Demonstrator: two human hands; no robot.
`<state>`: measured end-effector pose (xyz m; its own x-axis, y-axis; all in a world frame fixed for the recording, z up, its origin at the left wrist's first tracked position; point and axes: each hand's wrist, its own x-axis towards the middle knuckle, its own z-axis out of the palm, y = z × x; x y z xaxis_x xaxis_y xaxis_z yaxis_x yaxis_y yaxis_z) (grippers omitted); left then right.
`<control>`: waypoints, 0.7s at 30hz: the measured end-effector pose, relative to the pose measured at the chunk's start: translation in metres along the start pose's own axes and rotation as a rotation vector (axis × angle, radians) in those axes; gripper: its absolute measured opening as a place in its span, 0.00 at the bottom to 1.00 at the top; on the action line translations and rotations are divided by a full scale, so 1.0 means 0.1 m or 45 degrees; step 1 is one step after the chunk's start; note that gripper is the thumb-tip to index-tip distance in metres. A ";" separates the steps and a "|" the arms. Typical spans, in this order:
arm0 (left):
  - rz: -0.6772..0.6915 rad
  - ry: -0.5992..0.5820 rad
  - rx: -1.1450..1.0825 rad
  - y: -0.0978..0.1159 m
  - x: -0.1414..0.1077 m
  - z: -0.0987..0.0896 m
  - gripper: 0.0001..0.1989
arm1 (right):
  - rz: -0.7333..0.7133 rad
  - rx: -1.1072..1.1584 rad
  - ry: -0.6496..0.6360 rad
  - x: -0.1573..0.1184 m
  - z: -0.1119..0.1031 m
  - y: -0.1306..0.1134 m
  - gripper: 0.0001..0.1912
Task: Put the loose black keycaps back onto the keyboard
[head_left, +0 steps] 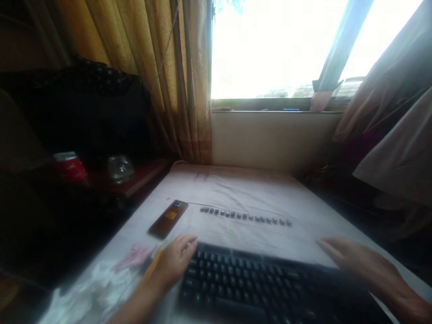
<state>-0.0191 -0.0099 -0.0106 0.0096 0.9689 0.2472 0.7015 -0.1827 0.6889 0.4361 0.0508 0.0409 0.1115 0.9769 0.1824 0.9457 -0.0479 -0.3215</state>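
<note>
A black computer keyboard (pixel 243 281) lies on the cloth-covered surface in front of me, its lower right part dim and blurred. My left hand (pixel 177 256) is at its upper left corner, fingers curled onto the edge. Over by the upper right side, my right hand (pixel 357 261) has its fingers stretched toward the left; blur hides whether it touches the keyboard. Beyond the keyboard runs a line of several small, dark, keycap-like pieces (pixel 245 216). A brown smartphone (pixel 168 219) rests face down, left of that line.
Crumpled white cloth or plastic (pixel 91 290) and a pink piece (pixel 135 256) lie at the left. A red can-like container (pixel 70 166) and a glass jar (pixel 120 168) stand on a dark side table (pixel 148 173). Behind are a yellow curtain (pixel 189 90) and a bright window (pixel 266 49).
</note>
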 end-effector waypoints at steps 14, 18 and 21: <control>-0.114 0.002 0.237 -0.29 1.23 0.26 0.17 | -0.378 0.541 -0.266 0.07 -0.23 -1.22 0.26; -0.109 0.013 0.350 -0.27 1.29 0.31 0.17 | -0.407 0.497 -0.333 0.07 -0.14 -1.19 0.24; -0.096 -0.012 0.406 -0.22 1.31 0.32 0.16 | -0.419 0.501 -0.351 0.08 -0.15 -1.21 0.24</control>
<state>-0.0106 0.1259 -0.0150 -0.0452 0.9796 0.1960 0.8882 -0.0503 0.4566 0.3268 0.0616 0.0953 -0.3023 0.9480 0.0992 0.7267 0.2966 -0.6196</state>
